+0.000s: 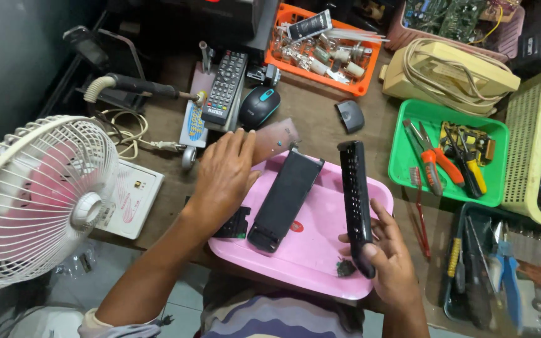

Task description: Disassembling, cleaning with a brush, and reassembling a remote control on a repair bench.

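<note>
My right hand (pixel 391 256) grips the lower end of a black remote front shell (pixel 354 194), held on edge above the pink tray (pixel 327 250). A black remote back cover (pixel 286 197) lies flat in the tray, slanting from near left to far right. My left hand (pixel 223 175) rests palm down at the tray's left edge, fingers spread, covering part of a translucent sheet (pixel 275 139) and a dark rubber keypad (pixel 236 224). A small dark scrap (pixel 345 268) lies in the tray near my right hand.
A white table fan (pixel 32 200) stands at the left. Behind are a whole remote (pixel 225 87), a black mouse (pixel 259 105), a soldering iron (pixel 139 86) and an orange tray of parts (pixel 320 50). A green tray with pliers (pixel 449 153) sits at the right.
</note>
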